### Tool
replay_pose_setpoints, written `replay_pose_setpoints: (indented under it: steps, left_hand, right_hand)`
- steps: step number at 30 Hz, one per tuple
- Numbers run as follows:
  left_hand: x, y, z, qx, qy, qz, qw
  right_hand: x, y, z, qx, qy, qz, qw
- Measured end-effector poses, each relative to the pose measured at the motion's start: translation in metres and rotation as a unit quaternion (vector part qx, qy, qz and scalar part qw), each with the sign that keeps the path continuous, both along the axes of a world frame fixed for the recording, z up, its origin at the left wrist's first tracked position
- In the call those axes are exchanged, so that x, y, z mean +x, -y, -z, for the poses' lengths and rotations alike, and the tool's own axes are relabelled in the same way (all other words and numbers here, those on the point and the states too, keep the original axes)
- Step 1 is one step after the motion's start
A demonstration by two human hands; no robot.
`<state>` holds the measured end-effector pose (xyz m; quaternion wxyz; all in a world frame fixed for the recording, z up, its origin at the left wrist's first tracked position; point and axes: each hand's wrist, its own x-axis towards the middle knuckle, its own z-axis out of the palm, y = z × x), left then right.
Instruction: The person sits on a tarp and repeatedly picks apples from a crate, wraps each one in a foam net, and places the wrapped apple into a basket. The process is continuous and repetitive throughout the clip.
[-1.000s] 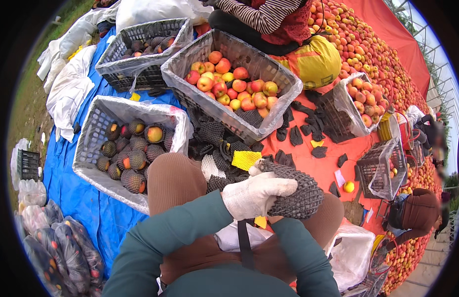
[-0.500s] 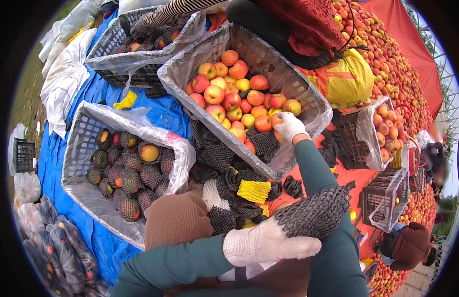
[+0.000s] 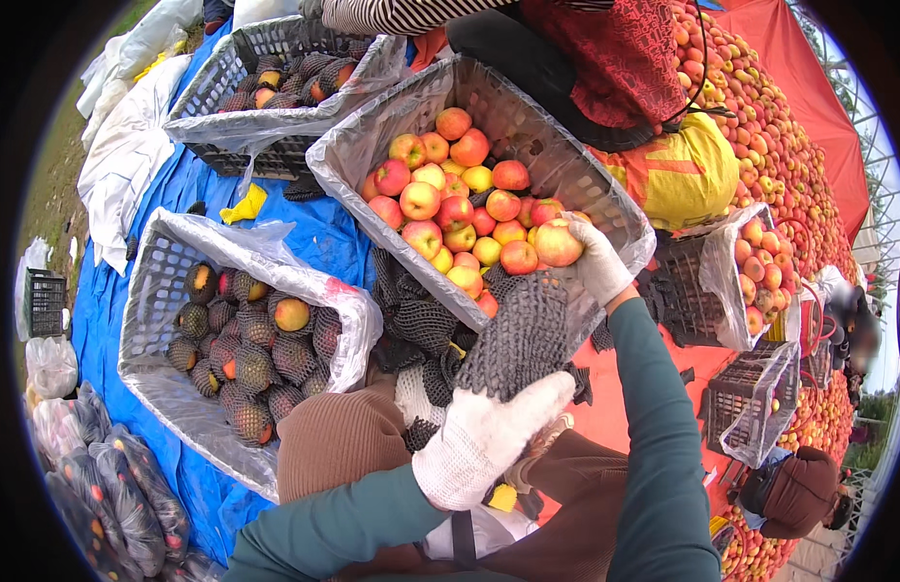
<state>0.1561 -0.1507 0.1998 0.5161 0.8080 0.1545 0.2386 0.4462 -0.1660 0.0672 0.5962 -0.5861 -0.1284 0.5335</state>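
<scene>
Hands (image 3: 489,432) hold netting (image 3: 526,335) and one apple (image 3: 559,243); lined crate (image 3: 513,114) holds more.

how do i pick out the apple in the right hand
Find the large crate of loose apples, upper centre. Toward its lower right end, a white-gloved right hand holds a reddish-yellow apple. Unlike its neighbours, gloved fingers grip it.

Outdoor packing yard: heaped apples (image 3: 770,145), crates (image 3: 508,114)

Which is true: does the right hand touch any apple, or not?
Touching: the head view shows the right hand curled against an apple, along its right edge.
</scene>
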Motion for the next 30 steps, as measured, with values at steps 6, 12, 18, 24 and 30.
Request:
replay_pose_setpoints:
  steps: [6, 12, 18, 24, 30]
  left_hand:
    - [0.007, 0.010, 0.011, 0.127, 0.040, -0.021, 0.991]
    - [-0.016, 0.055, -0.028, -0.235, 0.110, 0.063, 0.964]
    - [-0.099, 0.099, -0.034, -0.617, 0.066, 0.173, 0.764]
    - [-0.179, 0.127, -0.046, -0.641, 0.051, 0.333, 0.690]
    - [-0.217, 0.130, -0.057, -0.556, 0.012, 0.392, 0.733]
  right_hand:
    - [-0.084, 0.075, -0.134, 0.213, -0.079, -0.002, 0.974]
    - [-0.206, 0.137, -0.180, 0.086, 0.360, 0.029, 0.928]
    - [-0.241, 0.212, -0.132, 0.203, 0.055, 0.196, 0.958]
    - [-0.354, 0.284, -0.074, 0.129, 0.199, -0.137, 0.962]
    - [-0.389, 0.276, -0.134, 0.070, 0.002, -0.119, 0.990]
